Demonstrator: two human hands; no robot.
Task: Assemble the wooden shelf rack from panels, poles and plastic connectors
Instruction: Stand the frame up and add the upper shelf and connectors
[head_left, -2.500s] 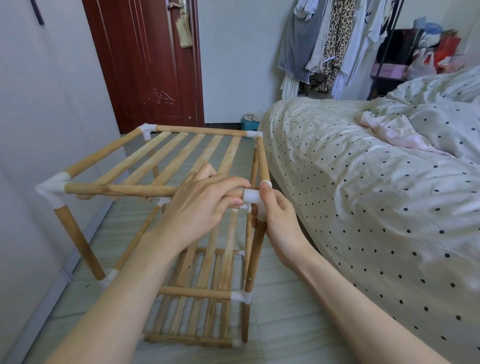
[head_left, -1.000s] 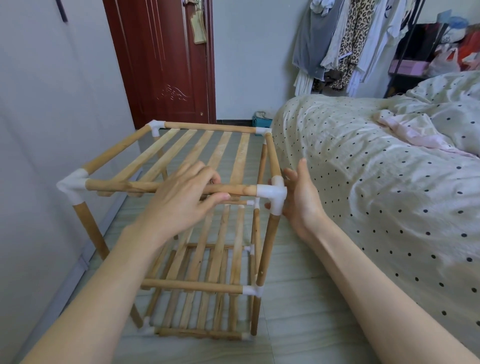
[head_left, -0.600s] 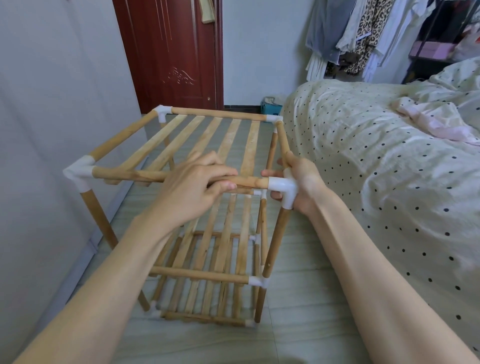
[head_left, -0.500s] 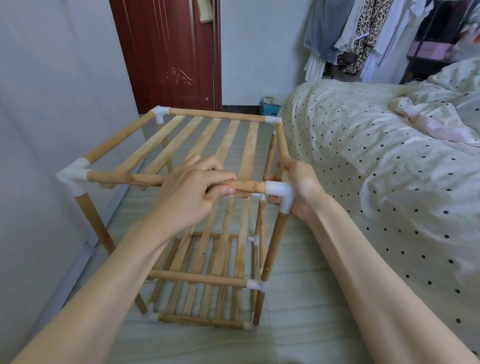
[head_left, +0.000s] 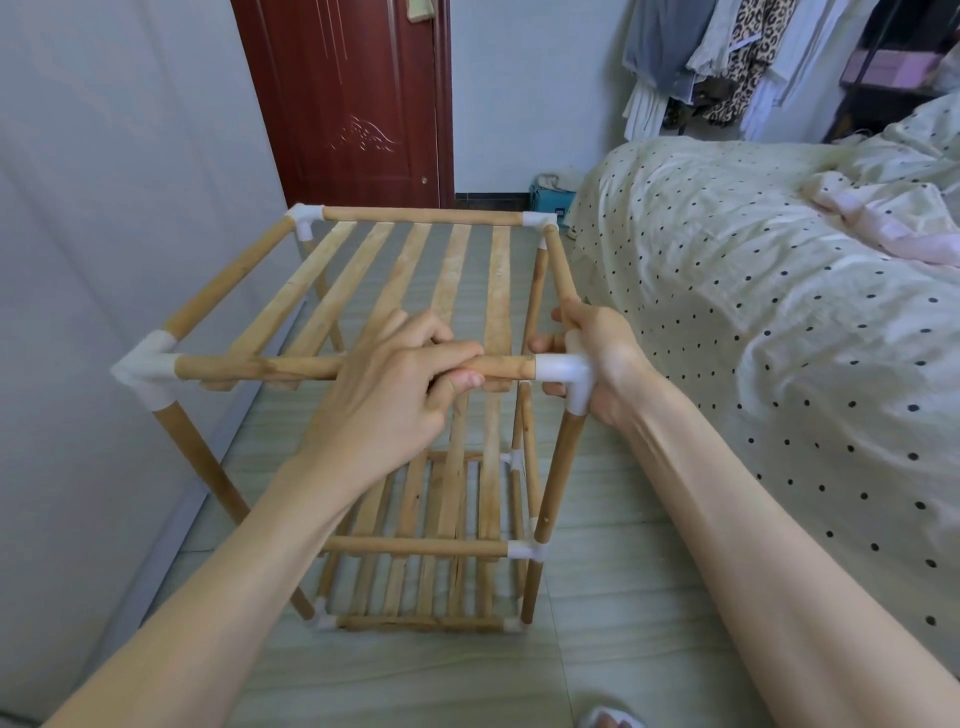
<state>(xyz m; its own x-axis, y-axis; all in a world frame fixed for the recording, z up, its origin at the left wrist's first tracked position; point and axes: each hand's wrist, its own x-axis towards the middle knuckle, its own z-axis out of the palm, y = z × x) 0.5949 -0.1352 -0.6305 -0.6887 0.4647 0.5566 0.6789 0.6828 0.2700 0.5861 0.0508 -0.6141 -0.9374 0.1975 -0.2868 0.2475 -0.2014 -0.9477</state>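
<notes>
Since a second ago: right hand (head_left: 597, 358) brought from open beside the near-right corner connector (head_left: 566, 374) to a wrap round it; left hand (head_left: 400, 384) closed onto the front top pole (head_left: 260, 366).

Shelf rack (head_left: 415, 519): standing on the floor (head_left: 597, 649), between wall and bed (head_left: 779, 338), three slatted tiers fitted.

Left hand: clenched round the front top pole just beside the connector.

Right hand: grasping the connector at the rack's near-right top corner.

Step, as judged: pole end being seated in the connector. Pole to be pushed straight along its axis, connector braced against the push, upright kept from twisting.
</notes>
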